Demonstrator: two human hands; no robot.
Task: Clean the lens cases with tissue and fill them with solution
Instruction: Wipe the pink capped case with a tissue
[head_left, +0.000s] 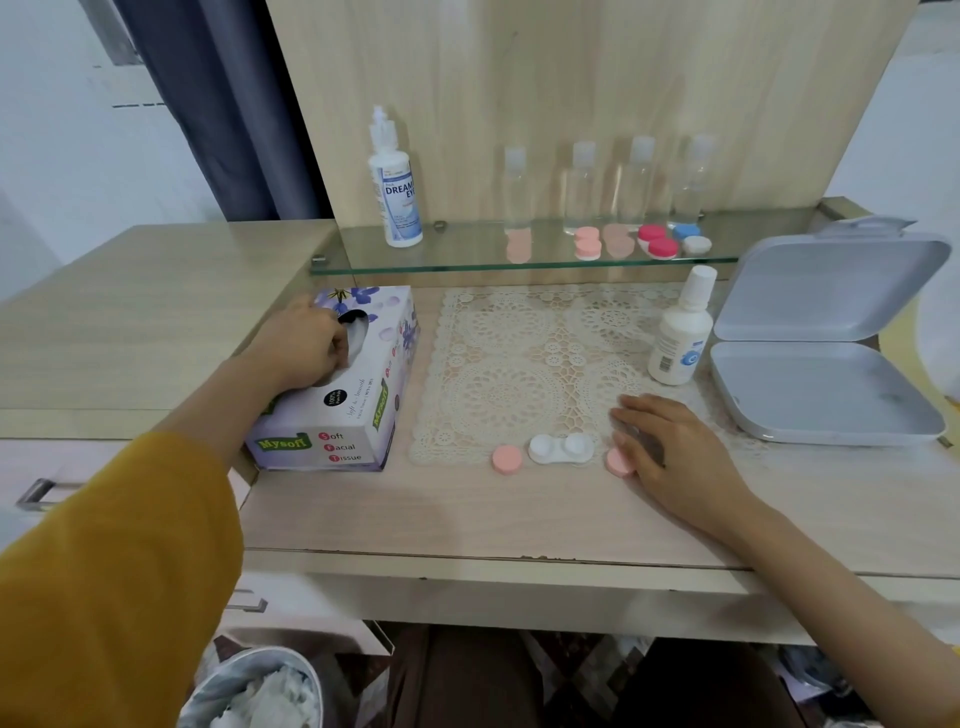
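Note:
A white lens case (561, 449) with both wells uncovered lies at the front edge of the lace mat (524, 364). One pink cap (507, 459) sits left of it. A second pink cap (618, 461) sits right of it, under the fingers of my right hand (670, 447), which rests flat on the table. My left hand (306, 345) is on top of the tissue box (337, 410), fingers curled at the slot and pinching a white tissue (358, 335). A small white solution bottle (680, 332) stands capped at the mat's right edge.
An open grey plastic box (826, 384) lies at the right. On the glass shelf (519, 265) stand a large solution bottle (395, 192), several clear bottles (608, 182) and more lens cases (657, 241). A bin with used tissue (260, 691) sits below left.

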